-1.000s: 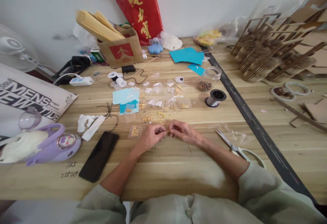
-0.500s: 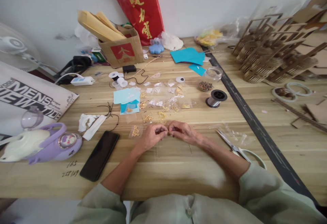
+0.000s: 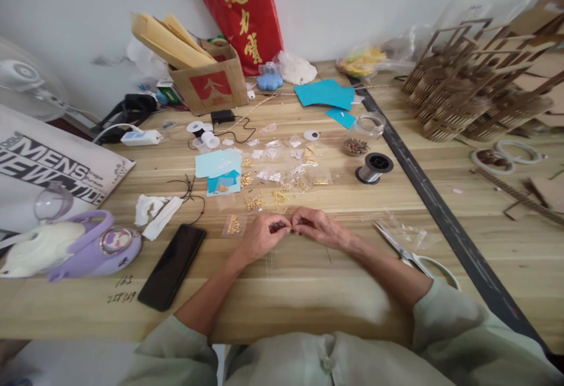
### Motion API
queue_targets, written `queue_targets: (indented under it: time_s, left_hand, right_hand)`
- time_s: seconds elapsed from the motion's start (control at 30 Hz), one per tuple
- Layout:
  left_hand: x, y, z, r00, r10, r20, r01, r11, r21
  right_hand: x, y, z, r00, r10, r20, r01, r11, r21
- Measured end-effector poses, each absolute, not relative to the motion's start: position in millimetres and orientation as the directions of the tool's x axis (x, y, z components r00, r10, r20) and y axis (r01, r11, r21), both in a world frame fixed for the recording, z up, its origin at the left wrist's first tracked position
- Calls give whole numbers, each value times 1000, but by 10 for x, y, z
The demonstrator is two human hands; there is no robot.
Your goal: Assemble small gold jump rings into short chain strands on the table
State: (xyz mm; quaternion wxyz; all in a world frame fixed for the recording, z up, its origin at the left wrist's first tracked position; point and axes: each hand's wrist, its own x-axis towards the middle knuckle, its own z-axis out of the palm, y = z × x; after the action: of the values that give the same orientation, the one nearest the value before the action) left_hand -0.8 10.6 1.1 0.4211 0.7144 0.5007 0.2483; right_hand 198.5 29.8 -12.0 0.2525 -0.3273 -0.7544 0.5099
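Thumb and forefinger of my left hand (image 3: 265, 236) are pinched together, almost touching the pinch of my right hand (image 3: 318, 227). Between the fingertips is a tiny gold-coloured piece, too small to name. A short gold chain (image 3: 328, 255) hangs below my right hand. Thin clear thread (image 3: 269, 261) trails down under my left hand. Just beyond my fingers lie loose gold beads (image 3: 279, 197), a small pile of gold beads (image 3: 254, 203) and a clear bag of gold beads (image 3: 233, 225).
Scissors (image 3: 409, 254) lie right of my right forearm, a wire spool (image 3: 374, 168) beyond them. A black phone (image 3: 173, 267) and a purple bottle (image 3: 92, 248) are on the left. Blue cards (image 3: 324, 94), a cardboard box (image 3: 211, 85) and wooden basket shapes (image 3: 449, 98) stand further back.
Both hands stay pinched at nearly the same spot, with only a slight shift of the fingertips. The surroundings shift a little with the camera.
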Motion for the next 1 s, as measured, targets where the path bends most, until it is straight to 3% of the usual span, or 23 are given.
queue_targets:
  time_s: [0.77, 1.0]
  left_hand:
    - [5, 88, 27, 365, 928, -71, 541, -149, 828]
    - [53, 31, 7, 337, 941, 45, 607, -253, 753]
  right_hand:
    - [1970, 280, -151, -647, 762, 41, 284, 290, -914]
    - [1955, 261, -137, -620, 785, 17, 313, 266, -912]
